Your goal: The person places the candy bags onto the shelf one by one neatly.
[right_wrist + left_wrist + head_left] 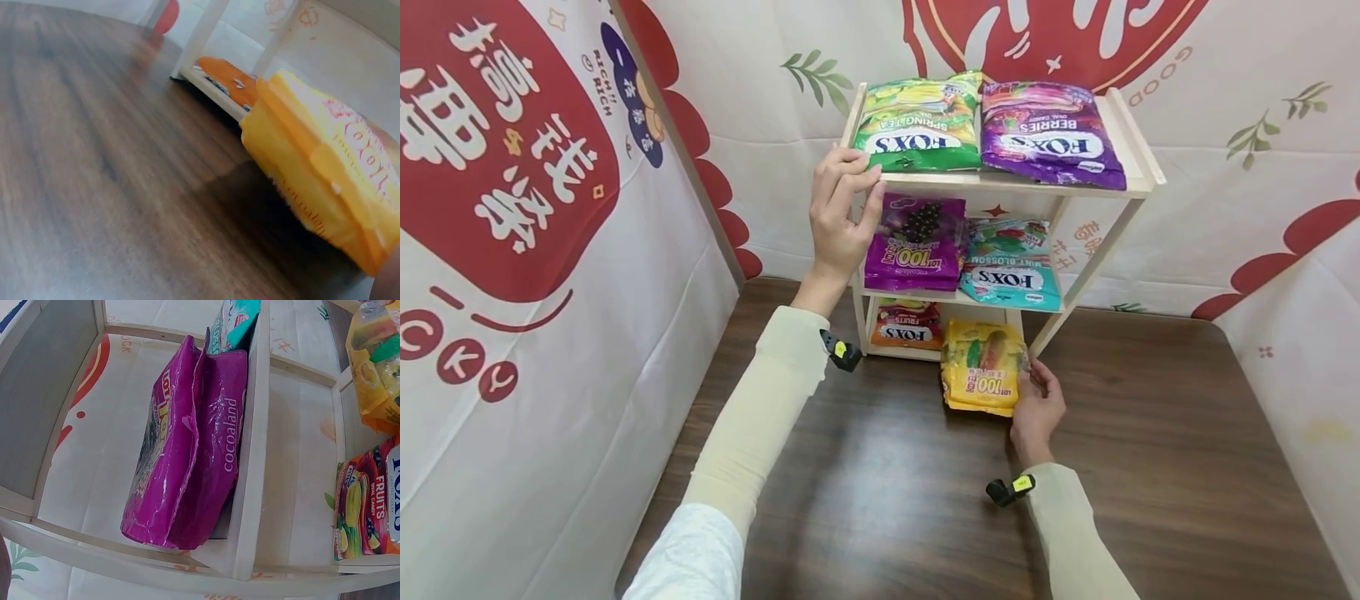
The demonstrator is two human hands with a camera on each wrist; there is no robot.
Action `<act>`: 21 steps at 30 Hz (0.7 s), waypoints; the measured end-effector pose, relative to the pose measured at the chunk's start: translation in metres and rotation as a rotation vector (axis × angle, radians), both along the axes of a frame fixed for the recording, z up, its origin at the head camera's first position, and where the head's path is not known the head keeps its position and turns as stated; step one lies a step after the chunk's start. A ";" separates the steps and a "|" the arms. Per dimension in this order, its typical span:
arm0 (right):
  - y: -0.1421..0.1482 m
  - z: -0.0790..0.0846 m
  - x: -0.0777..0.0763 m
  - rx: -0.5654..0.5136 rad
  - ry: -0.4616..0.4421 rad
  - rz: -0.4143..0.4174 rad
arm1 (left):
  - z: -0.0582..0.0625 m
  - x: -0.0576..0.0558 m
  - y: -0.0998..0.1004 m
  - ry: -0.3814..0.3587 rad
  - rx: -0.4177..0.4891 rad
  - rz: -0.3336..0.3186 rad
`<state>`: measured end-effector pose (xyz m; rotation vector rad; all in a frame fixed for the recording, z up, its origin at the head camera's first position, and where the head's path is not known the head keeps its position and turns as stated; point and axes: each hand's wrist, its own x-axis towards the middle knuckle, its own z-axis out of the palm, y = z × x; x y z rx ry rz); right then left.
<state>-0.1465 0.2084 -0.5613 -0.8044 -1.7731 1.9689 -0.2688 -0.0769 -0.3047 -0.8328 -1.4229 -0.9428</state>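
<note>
My right hand (1037,412) grips the right edge of a yellow candy bag (985,371), which hangs tilted at the front of the lowest level of a small wooden rack (1022,185). In the right wrist view, a shadow lies on the table beneath this yellow bag (312,169). My left hand (841,221) holds the rack's top front-left corner, thumb in front and fingers over the edge. Just beside those fingers lies a green Spring Tea bag (917,125). Below it, a purple bag (917,246) leans on the middle level, large in the left wrist view.
A purple Berries bag (1048,133) lies at the top right of the rack. On the middle level is a teal Mint Blossom bag (1011,267); on the lowest, an orange-red Fruits bag (906,325). The rack stands on a brown wooden table (880,483), against printed cloth walls (760,125).
</note>
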 end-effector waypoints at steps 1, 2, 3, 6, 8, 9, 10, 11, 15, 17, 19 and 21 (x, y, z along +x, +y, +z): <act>-0.001 0.000 0.001 0.021 -0.004 0.007 | 0.000 0.000 0.000 -0.001 0.001 0.001; -0.002 0.000 0.003 0.038 -0.007 0.015 | 0.000 0.000 0.000 -0.002 0.003 -0.001; -0.002 -0.001 0.005 0.051 -0.009 0.023 | 0.000 0.000 0.000 -0.001 0.003 -0.001; -0.004 -0.004 0.009 0.087 -0.018 0.034 | -0.001 0.000 0.000 -0.001 0.002 -0.006; -0.004 -0.006 0.010 0.105 -0.016 0.036 | -0.001 0.000 0.000 -0.002 -0.001 -0.010; -0.004 -0.007 0.011 0.115 -0.014 0.039 | -0.001 0.000 0.000 -0.003 -0.002 -0.008; -0.003 -0.008 0.011 0.134 -0.014 0.044 | -0.001 0.000 0.000 -0.005 -0.001 -0.006; -0.003 -0.009 0.011 0.161 -0.013 0.050 | -0.001 0.001 0.000 -0.007 0.000 -0.004; -0.002 -0.013 0.017 0.341 0.000 0.089 | -0.002 0.000 0.000 -0.011 0.002 0.000; -0.002 -0.013 0.023 0.500 0.059 0.122 | -0.002 0.000 0.000 -0.008 0.002 -0.001; -0.001 -0.012 0.029 0.690 0.163 0.174 | -0.001 0.000 0.000 -0.001 0.003 -0.003; 0.000 -0.012 0.037 0.879 0.296 0.241 | 0.000 0.001 0.001 0.008 0.005 -0.007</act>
